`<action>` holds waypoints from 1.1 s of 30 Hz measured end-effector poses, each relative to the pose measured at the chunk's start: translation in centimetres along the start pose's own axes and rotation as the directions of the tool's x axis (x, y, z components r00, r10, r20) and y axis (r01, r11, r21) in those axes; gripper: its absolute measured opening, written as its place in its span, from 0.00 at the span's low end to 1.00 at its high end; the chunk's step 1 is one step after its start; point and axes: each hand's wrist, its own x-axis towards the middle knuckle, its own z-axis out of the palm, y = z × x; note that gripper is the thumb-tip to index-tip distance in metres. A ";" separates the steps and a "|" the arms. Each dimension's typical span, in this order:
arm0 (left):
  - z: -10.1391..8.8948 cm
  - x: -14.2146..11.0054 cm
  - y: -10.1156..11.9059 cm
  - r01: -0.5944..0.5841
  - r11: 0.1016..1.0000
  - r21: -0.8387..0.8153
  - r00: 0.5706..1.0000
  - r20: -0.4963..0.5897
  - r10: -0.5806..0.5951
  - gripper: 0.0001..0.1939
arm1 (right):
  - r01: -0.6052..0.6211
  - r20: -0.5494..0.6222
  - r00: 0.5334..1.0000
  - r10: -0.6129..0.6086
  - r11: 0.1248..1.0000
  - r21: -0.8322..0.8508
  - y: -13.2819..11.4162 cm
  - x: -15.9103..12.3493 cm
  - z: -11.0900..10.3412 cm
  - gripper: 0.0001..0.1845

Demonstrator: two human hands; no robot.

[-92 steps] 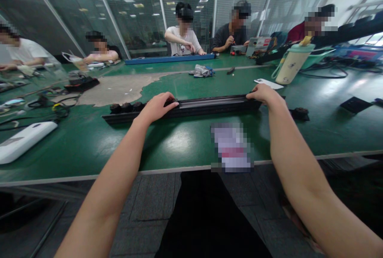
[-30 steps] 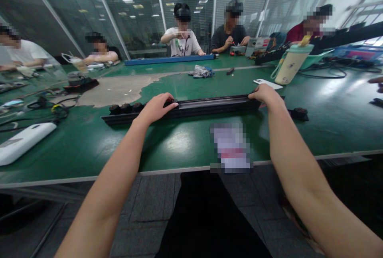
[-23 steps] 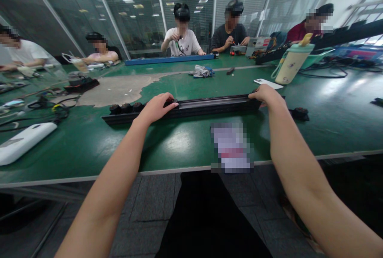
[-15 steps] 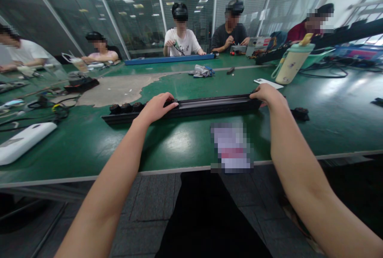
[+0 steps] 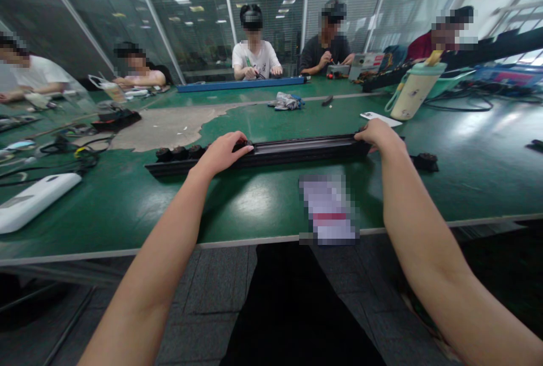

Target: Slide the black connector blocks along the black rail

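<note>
Long black bar [image 5: 305,149] lies across your green table [image 5: 254,202]

The green table fills most of your view, with a grey bare patch [image 5: 165,125] on its left half. Facing you across it, a co-worker in a white shirt [image 5: 257,60] sits behind a blue bar [image 5: 241,84].

The long black bar lies in front of you, roughly parallel to the table's near edge, a channel running along its top. On your left, near the edge, is a white case [image 5: 38,202]; a cream cup [image 5: 418,94] with a teal lid stands beyond your right arm.

Your left hand [image 5: 223,150] arches over the bar left of its middle, fingers over a dark piece, thumb stretched toward the right (how tightly it grips, you cannot tell from here). Your right hand [image 5: 374,133] is narrow, pinching the bar near its right end.

Between your forearms lies a blurred oblong [image 5: 328,207] close to the near edge. A grey-blue bundle [image 5: 287,100] sits beyond the bar, and a white phone [image 5: 380,119] just past your right hand. Smallest are the black round parts [image 5: 179,153] along the bar's left end and a small black part [image 5: 425,161] right of your right forearm.
</note>
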 end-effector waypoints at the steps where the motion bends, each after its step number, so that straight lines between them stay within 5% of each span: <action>1: 0.0 0.0 0.0 0.001 1.000 -0.002 1.000 0.000 -0.001 0.19 | 0.010 -0.001 1.000 -0.010 1.000 0.001 0.0 0.0 0.0 0.27; 10: 0.1 0.0 -0.1 0.000 1.000 -0.007 1.000 -0.001 0.000 0.19 | -0.052 0.009 0.999 0.052 0.998 0.027 -0.1 -0.2 -0.2 0.24; 22: 0.1 0.0 -0.2 -0.015 1.000 -0.002 1.000 -0.003 0.015 0.20 | 0.016 -0.076 0.997 -0.011 0.997 0.070 0.6 0.1 0.3 0.29; 33: 0.1 0.0 -0.2 -0.009 1.000 0.004 1.000 -0.004 0.009 0.19 | -0.062 -0.055 0.996 0.064 0.997 0.046 -0.4 -1.1 -0.1 0.21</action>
